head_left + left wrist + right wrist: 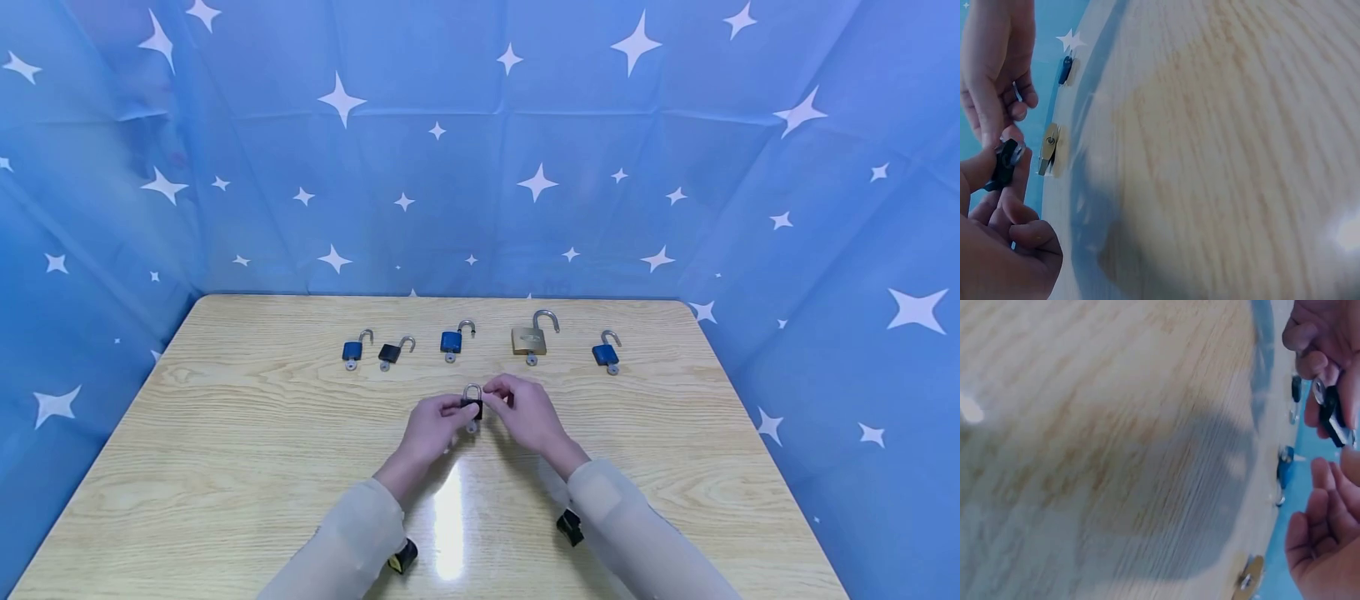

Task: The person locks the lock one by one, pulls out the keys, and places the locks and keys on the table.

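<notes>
In the head view my left hand pinches a small black padlock between thumb and fingers. Its silver shackle points away from me, and a key sticks out of its near end. The left wrist view shows the black padlock edge-on between thumb and fingers. Just right of the shackle is my right hand, its fingers loosely bent with no object visible in them. Its fingertips are close to the padlock; whether they touch it I cannot tell.
Across the back of the wooden table lie padlocks with raised shackles and keys inserted: a blue one, a black one, another blue one, a large brass one and a blue one at right. A starry blue curtain hangs behind.
</notes>
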### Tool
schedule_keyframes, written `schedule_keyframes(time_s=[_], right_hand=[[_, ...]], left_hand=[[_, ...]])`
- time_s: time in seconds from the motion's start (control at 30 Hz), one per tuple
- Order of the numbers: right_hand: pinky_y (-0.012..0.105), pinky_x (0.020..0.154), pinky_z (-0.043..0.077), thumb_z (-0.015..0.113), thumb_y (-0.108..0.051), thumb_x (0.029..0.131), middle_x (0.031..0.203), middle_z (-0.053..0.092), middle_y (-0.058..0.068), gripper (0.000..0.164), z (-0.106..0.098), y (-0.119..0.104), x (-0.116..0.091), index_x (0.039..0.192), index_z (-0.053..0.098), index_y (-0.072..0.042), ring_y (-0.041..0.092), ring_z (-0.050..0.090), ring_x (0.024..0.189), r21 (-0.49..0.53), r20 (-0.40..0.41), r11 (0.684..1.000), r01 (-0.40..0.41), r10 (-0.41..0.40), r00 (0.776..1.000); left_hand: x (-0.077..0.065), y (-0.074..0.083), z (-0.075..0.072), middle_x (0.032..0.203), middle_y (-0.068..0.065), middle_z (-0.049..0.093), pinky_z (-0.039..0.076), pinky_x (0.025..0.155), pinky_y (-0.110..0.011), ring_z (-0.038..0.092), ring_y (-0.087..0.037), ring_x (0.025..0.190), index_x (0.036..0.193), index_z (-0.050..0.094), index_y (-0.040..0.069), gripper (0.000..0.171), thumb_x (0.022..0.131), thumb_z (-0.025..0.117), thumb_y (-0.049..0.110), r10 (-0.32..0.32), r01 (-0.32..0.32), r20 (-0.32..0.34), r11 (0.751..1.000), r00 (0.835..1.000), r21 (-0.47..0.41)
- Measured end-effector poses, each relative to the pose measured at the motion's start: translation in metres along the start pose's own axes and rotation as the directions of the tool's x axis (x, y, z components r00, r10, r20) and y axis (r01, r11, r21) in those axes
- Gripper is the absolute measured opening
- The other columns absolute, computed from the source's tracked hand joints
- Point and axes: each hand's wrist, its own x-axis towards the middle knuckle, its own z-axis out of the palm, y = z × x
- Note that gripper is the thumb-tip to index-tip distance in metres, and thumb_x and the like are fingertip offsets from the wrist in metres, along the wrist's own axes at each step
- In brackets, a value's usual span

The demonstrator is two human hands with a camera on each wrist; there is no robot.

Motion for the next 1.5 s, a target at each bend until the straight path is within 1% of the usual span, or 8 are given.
schedule_keyframes(time_s=[0.13, 0.27, 0.5, 0.83, 0.97, 1.07, 1.27, 1.5], right_hand=[[0.023, 0.064, 0.043, 0.066, -0.018, 0.093, 0.083, 0.068, -0.004, 0.011, 0.001, 0.000, -0.006, 0.100, 0.072, -0.012, 0.009, 0.052, 0.070, 0.040, 0.006, 0.999, -0.021, 0.021, 1.000], [0.022, 0.060, 0.045, 0.067, -0.015, 0.092, 0.084, 0.069, 0.003, 0.011, 0.006, -0.002, -0.013, 0.099, 0.072, -0.008, 0.010, 0.053, 0.064, 0.134, 0.056, 0.989, -0.069, 0.062, 0.997], [0.022, 0.052, 0.046, 0.067, -0.013, 0.091, 0.086, 0.069, 0.015, 0.014, 0.019, -0.011, -0.021, 0.101, 0.070, -0.003, 0.019, 0.057, 0.060, 0.330, 0.154, 0.927, -0.178, 0.133, 0.979], [0.023, 0.064, 0.050, 0.070, -0.016, 0.089, 0.086, 0.072, 0.011, 0.016, 0.031, -0.018, -0.021, 0.097, 0.071, -0.002, 0.019, 0.065, 0.076, 0.478, 0.040, 0.839, -0.259, 0.274, 0.961], [0.022, 0.071, 0.051, 0.071, -0.015, 0.088, 0.090, 0.074, 0.013, 0.016, 0.038, -0.019, -0.021, 0.097, 0.070, -0.001, 0.023, 0.069, 0.083, 0.531, 0.015, 0.802, -0.274, 0.315, 0.949], [0.022, 0.069, 0.050, 0.070, -0.016, 0.088, 0.092, 0.074, 0.015, 0.018, 0.040, -0.021, -0.022, 0.097, 0.070, -0.001, 0.022, 0.068, 0.082, 0.550, 0.015, 0.783, -0.290, 0.338, 0.941], [0.020, 0.053, 0.041, 0.070, -0.020, 0.088, 0.091, 0.074, 0.014, 0.020, 0.042, -0.023, -0.024, 0.097, 0.069, -0.002, 0.008, 0.052, 0.062, 0.539, 0.021, 0.784, -0.309, 0.354, 0.935], [0.019, 0.051, 0.040, 0.070, -0.019, 0.088, 0.089, 0.074, 0.014, 0.018, 0.043, -0.024, -0.024, 0.095, 0.068, -0.003, 0.008, 0.050, 0.060, 0.538, 0.024, 0.787, -0.302, 0.344, 0.939]], left_hand=[[0.002, 0.002, -0.004, 0.093, -0.008, 0.072, 0.043, 0.057, -0.023, 0.054, -0.014, 0.067, 0.111, 0.071, 0.009, 0.031, 0.090, 0.069, 0.032, -0.013, 0.013, -0.055, 1.000, 0.998, -0.011], [0.004, 0.003, -0.007, 0.096, -0.008, 0.071, 0.048, 0.070, -0.029, 0.059, -0.018, 0.082, 0.111, 0.071, 0.007, 0.032, 0.089, 0.071, 0.030, -0.021, 0.019, -0.099, 0.999, 0.995, -0.027], [0.007, 0.004, -0.010, 0.095, -0.008, 0.071, 0.048, 0.076, -0.029, 0.062, -0.019, 0.086, 0.113, 0.070, 0.005, 0.034, 0.089, 0.071, 0.029, -0.028, 0.021, -0.114, 0.998, 0.993, -0.059], [0.007, 0.005, -0.009, 0.102, -0.010, 0.073, 0.046, 0.075, -0.030, 0.063, -0.020, 0.088, 0.114, 0.069, 0.005, 0.039, 0.088, 0.071, 0.034, -0.043, 0.030, -0.121, 0.994, 0.992, -0.107], [0.007, 0.005, -0.008, 0.105, -0.009, 0.073, 0.047, 0.076, -0.029, 0.064, -0.017, 0.090, 0.114, 0.069, 0.006, 0.039, 0.088, 0.071, 0.035, -0.053, 0.040, -0.122, 0.993, 0.991, -0.111], [0.007, 0.004, -0.009, 0.106, -0.009, 0.073, 0.047, 0.081, -0.029, 0.065, -0.017, 0.094, 0.114, 0.069, 0.006, 0.040, 0.088, 0.071, 0.035, -0.058, 0.044, -0.120, 0.993, 0.991, -0.110], [0.006, 0.003, -0.009, 0.107, -0.010, 0.072, 0.047, 0.085, -0.030, 0.064, -0.017, 0.096, 0.114, 0.069, 0.004, 0.040, 0.088, 0.071, 0.034, -0.056, 0.041, -0.133, 0.992, 0.989, -0.116], [0.006, 0.001, -0.009, 0.107, -0.010, 0.072, 0.047, 0.084, -0.030, 0.064, -0.016, 0.096, 0.115, 0.068, 0.004, 0.040, 0.089, 0.070, 0.034, -0.055, 0.039, -0.130, 0.992, 0.990, -0.124]])
